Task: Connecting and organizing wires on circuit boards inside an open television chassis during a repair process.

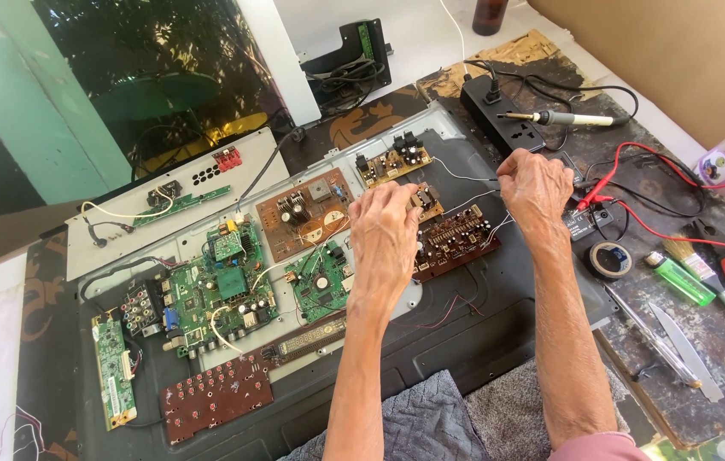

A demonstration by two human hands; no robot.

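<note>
On dark panel (482, 316) — circuit boards (234, 290), both hands (384, 226), cluttered workbench (704, 341)

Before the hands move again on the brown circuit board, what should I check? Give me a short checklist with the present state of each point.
1. Left hand rests on the brown circuit board: ok, it covers the board's left end.
2. Right hand has hold of the thin white wires: cannot tell, the fingers hide the contact.
3. Soldering iron lies away from both hands: ok, it rests on the black power strip.
4. Iron hot or cold: cannot tell.
5. Red probe leads stay off the board: ok, they lie to its right.
6. Green lighter lies apart from the iron: ok.
</note>
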